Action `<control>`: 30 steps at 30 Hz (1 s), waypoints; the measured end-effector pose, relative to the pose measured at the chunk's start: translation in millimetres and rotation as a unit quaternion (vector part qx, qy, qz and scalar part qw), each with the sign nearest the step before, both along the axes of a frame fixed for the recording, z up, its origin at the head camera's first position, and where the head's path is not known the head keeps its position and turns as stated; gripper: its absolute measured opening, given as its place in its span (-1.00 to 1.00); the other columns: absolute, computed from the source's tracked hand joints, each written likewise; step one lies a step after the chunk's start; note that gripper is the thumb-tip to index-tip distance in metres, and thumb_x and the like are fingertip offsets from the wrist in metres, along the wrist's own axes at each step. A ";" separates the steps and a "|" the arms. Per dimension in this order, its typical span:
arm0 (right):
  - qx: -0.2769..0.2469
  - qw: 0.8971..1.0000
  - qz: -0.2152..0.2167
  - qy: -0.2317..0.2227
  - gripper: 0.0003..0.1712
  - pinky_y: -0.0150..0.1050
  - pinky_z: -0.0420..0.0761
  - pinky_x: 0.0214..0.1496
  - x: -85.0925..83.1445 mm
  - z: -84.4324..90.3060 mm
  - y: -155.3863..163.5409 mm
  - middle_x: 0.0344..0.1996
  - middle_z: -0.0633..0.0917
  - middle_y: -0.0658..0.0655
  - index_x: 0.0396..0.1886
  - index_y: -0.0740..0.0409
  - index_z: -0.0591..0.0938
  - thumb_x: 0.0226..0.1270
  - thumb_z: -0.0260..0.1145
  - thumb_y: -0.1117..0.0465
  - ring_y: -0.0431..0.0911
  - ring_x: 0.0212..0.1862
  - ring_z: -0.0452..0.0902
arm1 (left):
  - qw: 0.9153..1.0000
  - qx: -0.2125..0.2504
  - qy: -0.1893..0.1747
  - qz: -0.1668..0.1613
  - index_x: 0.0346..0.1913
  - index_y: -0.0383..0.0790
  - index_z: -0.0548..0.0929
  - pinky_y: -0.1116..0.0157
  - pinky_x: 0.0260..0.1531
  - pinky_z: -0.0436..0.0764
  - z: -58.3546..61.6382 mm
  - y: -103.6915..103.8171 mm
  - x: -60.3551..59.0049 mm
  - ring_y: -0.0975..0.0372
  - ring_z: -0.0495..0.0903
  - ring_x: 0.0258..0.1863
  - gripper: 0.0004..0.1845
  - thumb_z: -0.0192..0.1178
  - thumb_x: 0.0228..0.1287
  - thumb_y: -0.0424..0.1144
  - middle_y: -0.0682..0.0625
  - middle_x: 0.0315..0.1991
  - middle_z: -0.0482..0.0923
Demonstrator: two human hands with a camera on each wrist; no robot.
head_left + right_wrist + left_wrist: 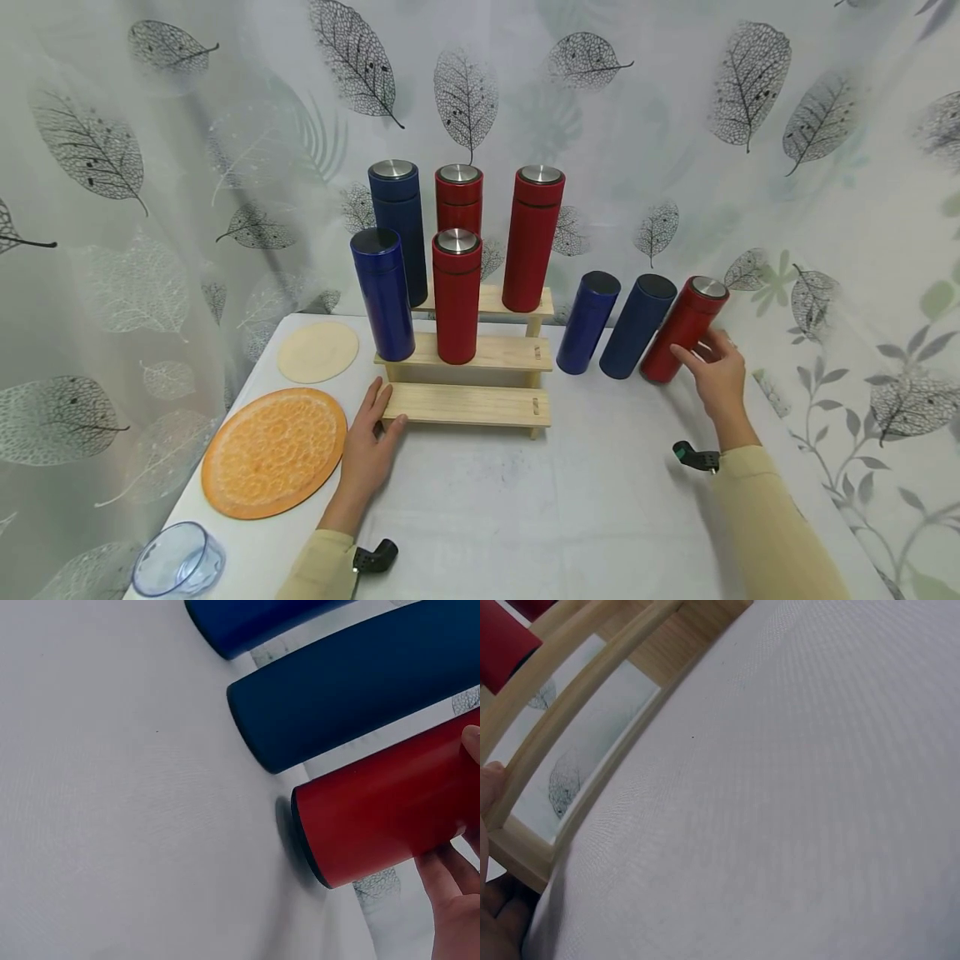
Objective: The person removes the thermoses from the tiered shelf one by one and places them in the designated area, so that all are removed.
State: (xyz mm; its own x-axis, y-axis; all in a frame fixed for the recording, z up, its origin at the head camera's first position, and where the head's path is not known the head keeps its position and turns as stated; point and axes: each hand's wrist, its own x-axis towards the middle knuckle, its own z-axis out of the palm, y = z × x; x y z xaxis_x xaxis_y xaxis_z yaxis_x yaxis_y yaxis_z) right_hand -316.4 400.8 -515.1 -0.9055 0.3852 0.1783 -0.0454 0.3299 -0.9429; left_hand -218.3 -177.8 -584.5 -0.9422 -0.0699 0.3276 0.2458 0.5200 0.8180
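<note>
At the right of the row on the table, my right hand (718, 373) grips a red thermos (678, 333) with a steel-topped lid. Its thumb lies on the near side and the fingers go round the far side; in the right wrist view a shadow shows by the thermos's dark base. My left hand (370, 446) holds the left end of the lowest step of a three-tier wooden stand (465, 404), thumb over the step and other fingers at its end. On the stand are a bright blue thermos (384, 300), a navy thermos (401, 225) and several red thermoses (457, 304).
Left of the red thermos in my right hand stand a navy thermos (337, 694) and a bright blue thermos (587, 325). On the left side lie a round orange mat (273, 454) and a pale round disc (317, 352). A clear glass bowl (180, 562) sits near the front left edge. A leaf-patterned curtain (675, 167) hangs behind.
</note>
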 end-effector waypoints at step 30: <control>0.018 0.999 0.002 -0.041 -0.08 -0.20 0.50 0.47 -0.6 -15.9 7.8 0.59 0.45 0.19 0.72 -0.08 0.36 0.48 0.54 -0.05 0.10 0.55 0.41 | 1.000 0.001 0.008 0.001 0.63 -0.30 0.40 0.43 0.38 0.34 0.4 0.7 -0.2 -0.05 0.19 0.65 -0.32 0.34 0.59 -0.18 -0.15 0.72 0.14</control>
State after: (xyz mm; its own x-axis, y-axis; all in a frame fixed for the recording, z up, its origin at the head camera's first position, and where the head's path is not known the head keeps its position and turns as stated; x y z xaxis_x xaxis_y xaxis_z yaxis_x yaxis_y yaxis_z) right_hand -316.9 408.6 -531.0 -0.9192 0.3757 0.1178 0.0291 0.3631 -0.9313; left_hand -218.5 -177.1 -584.1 -0.9368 -0.0717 0.3424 0.2583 0.5182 0.8153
